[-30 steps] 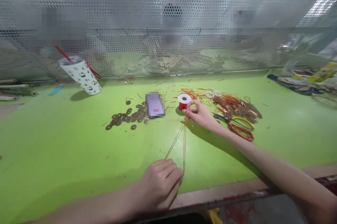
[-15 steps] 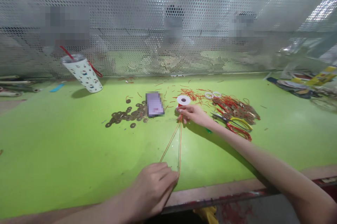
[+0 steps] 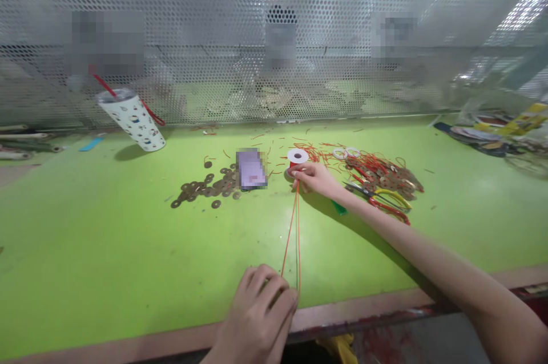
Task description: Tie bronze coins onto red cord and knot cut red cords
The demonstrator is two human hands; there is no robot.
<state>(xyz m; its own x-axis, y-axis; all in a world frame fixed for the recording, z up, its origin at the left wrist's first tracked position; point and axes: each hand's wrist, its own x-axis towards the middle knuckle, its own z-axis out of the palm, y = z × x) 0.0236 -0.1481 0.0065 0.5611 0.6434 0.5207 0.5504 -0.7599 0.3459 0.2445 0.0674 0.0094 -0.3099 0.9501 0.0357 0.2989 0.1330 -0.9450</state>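
Red cord (image 3: pixel 298 233) runs near to far in two strands, its long axis pointing away from you at the upright spool (image 3: pixel 297 156) — your right hand (image 3: pixel 314 179), the nearer one, pinches its far end against the spool's near side, while your left hand (image 3: pixel 262 310) curls closed around its near end, fingertips hidden. Loose coins (image 3: pixel 222 183) lie left, scissors (image 3: pixel 369 193) right.

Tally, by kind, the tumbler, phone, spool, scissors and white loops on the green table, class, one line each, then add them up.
Tumbler: 1
Phone: 1
Spool: 1
Pair of scissors: 1
White loops: 2
Total: 6
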